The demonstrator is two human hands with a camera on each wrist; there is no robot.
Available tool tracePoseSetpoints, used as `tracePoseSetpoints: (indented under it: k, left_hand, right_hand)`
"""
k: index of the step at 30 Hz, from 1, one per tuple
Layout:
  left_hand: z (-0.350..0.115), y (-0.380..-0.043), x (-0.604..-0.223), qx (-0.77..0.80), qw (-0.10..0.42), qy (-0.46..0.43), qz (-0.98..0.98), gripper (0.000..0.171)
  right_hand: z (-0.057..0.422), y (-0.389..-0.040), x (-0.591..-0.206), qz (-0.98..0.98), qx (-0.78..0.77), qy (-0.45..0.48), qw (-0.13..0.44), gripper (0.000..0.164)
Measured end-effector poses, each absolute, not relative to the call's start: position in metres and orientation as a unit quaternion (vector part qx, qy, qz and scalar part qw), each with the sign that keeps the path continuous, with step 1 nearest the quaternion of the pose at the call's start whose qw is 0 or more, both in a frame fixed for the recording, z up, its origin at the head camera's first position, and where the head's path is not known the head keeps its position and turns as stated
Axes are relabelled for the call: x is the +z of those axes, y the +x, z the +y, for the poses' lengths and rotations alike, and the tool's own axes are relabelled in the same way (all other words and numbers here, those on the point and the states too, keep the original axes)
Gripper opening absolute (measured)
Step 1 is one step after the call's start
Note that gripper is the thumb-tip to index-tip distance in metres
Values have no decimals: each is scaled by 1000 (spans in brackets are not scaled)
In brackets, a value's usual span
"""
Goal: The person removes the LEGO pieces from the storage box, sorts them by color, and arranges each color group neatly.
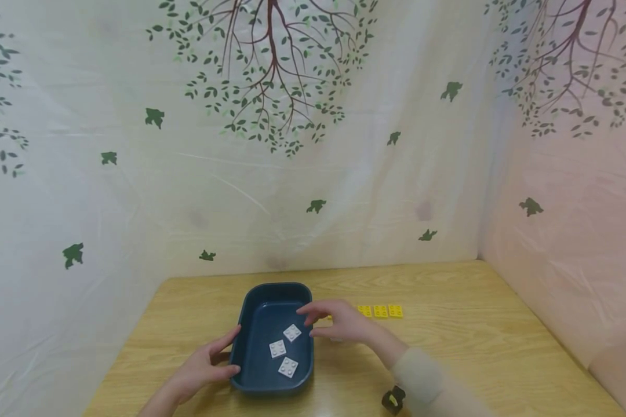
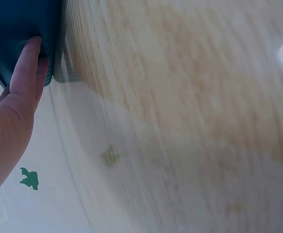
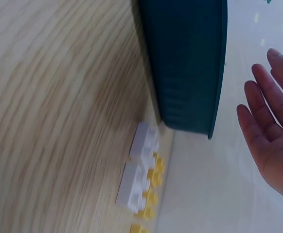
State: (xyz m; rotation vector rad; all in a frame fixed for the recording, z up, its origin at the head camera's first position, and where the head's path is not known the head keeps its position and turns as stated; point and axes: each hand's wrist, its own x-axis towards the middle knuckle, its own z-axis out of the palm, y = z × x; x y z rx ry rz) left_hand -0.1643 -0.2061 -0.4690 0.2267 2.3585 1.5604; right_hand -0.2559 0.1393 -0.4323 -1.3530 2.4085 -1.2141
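Note:
My left hand (image 1: 200,368) holds the left side of a deep dark-blue rectangular tray (image 1: 235,347), its thumb at the rim. In the left wrist view, fingers (image 2: 25,73) lie against the tray's outer wall. Three white toy building bricks (image 1: 288,367) lie apart on the tray floor, studs up. Over the tray's right rim, my right hand (image 1: 344,321) has its fingers extended and holds nothing; its open palm shows in the right wrist view. Beneath it, white bricks (image 3: 132,187) stand on the table beside the tray, partly hidden in the head view.
A row of yellow bricks (image 1: 380,311) lies right of the tray, partly behind my right hand. Near my right sleeve is a small black object (image 1: 393,399) with a yellow mark. The wooden table (image 1: 480,341) meets patterned sheet walls (image 1: 271,231) at the back and sides.

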Motion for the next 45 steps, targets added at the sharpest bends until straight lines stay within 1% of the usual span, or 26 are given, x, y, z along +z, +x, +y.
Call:
tracePoseSetpoints:
  k: [3, 11, 15, 19, 22, 31, 37, 45]
  left_hand:
    - [-207, -165, -468, 543, 154, 80, 821, 82]
    - [-207, -165, -467, 551, 156, 92, 815, 81]
    - [-208, -167, -467, 556, 157, 101, 810, 81]
    - [-209, -167, -467, 558, 159, 108, 807, 80]
    - [-210, -167, -468, 560, 162, 111, 805, 80]
    - [-211, -166, -468, 563, 162, 113, 802, 80]
    - [-210, -165, -467, 558, 157, 116, 806, 80]
    - [-208, -163, -465, 558, 152, 115, 808, 81]
  right_hand:
    - [129, -255, -434, 791, -402, -457, 67, 44]
    - [102, -254, -434, 772, -386, -493, 105, 47]
    - [90, -256, -438, 771, -360, -515, 104, 50]
    - [82, -258, -443, 782, -341, -510, 110, 51]
    - [77, -261, -446, 791, -322, -506, 115, 52]
    - [63, -273, -450, 796, -221, -556, 95, 54]
    - [57, -280, -452, 792, -184, -571, 115, 55]
    - [52, -280, -451, 803, -144, -560, 142, 57]
